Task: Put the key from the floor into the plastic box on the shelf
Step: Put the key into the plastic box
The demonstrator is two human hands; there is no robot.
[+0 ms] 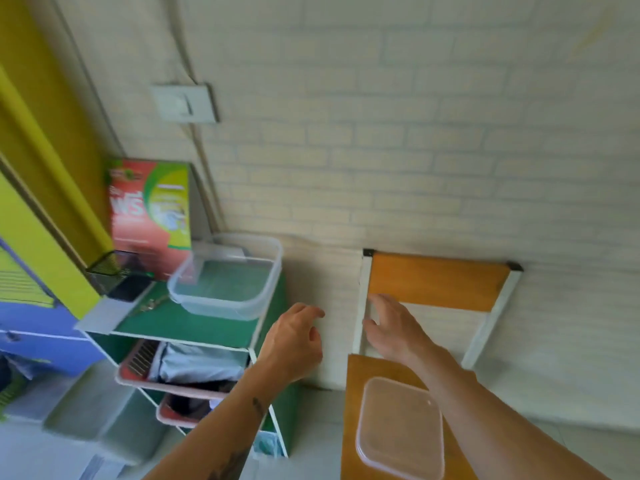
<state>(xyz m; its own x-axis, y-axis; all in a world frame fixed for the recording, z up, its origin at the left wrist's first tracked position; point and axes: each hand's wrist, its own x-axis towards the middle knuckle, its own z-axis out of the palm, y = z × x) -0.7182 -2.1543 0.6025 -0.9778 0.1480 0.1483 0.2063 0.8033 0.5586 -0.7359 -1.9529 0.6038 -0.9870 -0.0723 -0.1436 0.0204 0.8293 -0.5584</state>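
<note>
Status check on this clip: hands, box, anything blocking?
Left hand and right hand both open, empty, mid-air. Plastic box uncovered on shelf top, lid on chair. Key not identifiable. Nothing blocking box.

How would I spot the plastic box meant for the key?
Find the green shelf standing against the pale brick wall, left of the wooden chair. On its top sits the plastic box. It is the only clear, lidless tub there, beside a red-and-green carton; its likely lid lies on the chair seat.
</note>
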